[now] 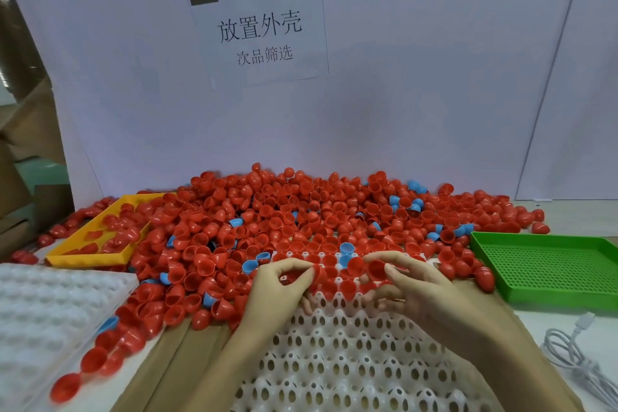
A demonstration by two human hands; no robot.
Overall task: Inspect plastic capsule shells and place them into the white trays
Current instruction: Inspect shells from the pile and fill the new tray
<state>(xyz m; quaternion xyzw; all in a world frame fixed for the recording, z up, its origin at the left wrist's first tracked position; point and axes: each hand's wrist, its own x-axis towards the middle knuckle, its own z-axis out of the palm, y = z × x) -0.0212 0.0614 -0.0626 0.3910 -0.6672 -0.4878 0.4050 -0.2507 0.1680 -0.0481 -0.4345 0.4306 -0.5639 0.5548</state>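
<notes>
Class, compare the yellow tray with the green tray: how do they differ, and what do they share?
The yellow tray lies at the left with red shells inside; the green tray lies at the right and holds none. The green tray's floor is perforated mesh; the yellow tray's looks solid. Both are shallow rectangular trays beside the shell pile.

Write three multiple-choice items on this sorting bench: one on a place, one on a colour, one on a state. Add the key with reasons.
1. Where is the green tray?
A. right of the hands
B. left of the hands
C. on the wall

2. What colour are most shells in the pile?
A. blue
B. red
C. white

3. What holds true of the green tray?
A. heaped with shells
B. upside down
C. no shells in it

Key: 1 A, it lies beyond the right hand, while the yellow tray lies left. 2 B, red shells fill the pile, with only a few blue ones. 3 C, its perforated floor shows bare.
</notes>
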